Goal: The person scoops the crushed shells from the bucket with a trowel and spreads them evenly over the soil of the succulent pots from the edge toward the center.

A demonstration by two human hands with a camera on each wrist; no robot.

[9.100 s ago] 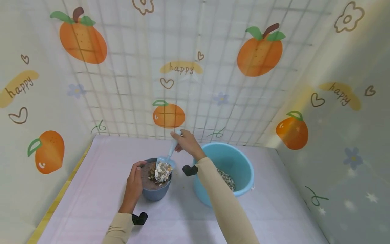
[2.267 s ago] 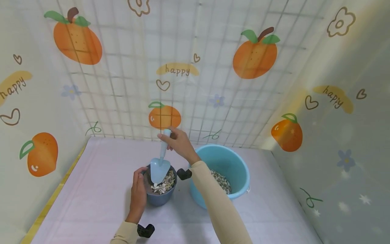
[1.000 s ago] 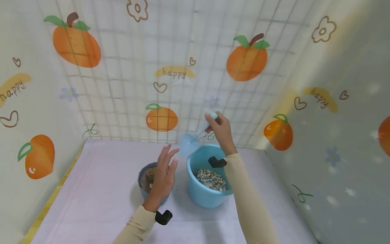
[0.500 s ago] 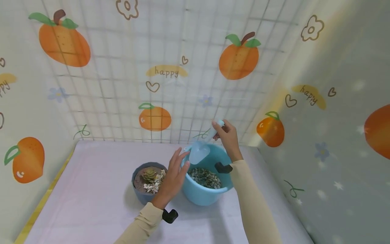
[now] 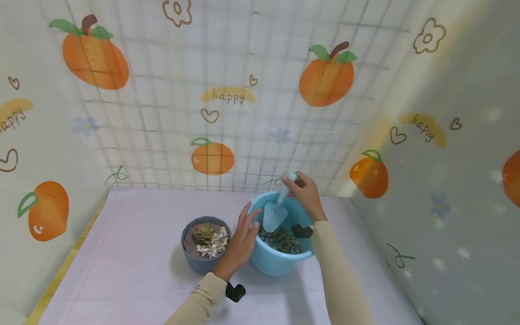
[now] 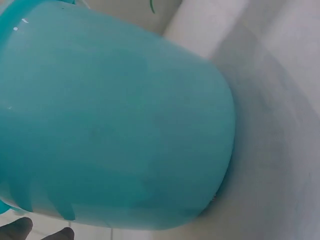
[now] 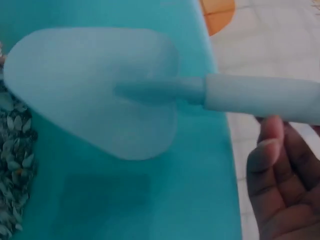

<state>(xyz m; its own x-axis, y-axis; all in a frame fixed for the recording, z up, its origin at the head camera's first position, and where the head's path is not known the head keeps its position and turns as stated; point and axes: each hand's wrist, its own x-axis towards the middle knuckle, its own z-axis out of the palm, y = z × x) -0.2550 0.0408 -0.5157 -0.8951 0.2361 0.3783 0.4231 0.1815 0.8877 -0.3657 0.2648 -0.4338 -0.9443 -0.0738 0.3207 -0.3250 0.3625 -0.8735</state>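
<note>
A light blue garden trowel (image 5: 275, 216) hangs blade-down inside the blue bucket (image 5: 271, 265), just above the grey gravel (image 5: 286, 243) there. My right hand (image 5: 307, 195) grips the trowel's handle near its top end; in the right wrist view the blade (image 7: 90, 85) looks bare. At the bucket's left rim rests my left hand (image 5: 243, 239), fingers extended against it; fingertips (image 6: 17, 228) peek in low in the left wrist view. Left of that hand stands a grey-blue pot (image 5: 195, 264) with soil, a small succulent (image 5: 204, 233) and pale pebbles (image 5: 215, 243) on its right half.
A white cloth (image 5: 138, 253) covers the table, with a yellow strip (image 5: 67, 266) along its left edge. Behind rises a wire grid under a sheet printed with oranges (image 5: 213, 158). Printed sheets also close off the left and right sides.
Pebbles were tipped from the trowel into the pot. The left hand left the pot for the bucket's rim, while the right hand carried the trowel over and lowered it into the bucket.
</note>
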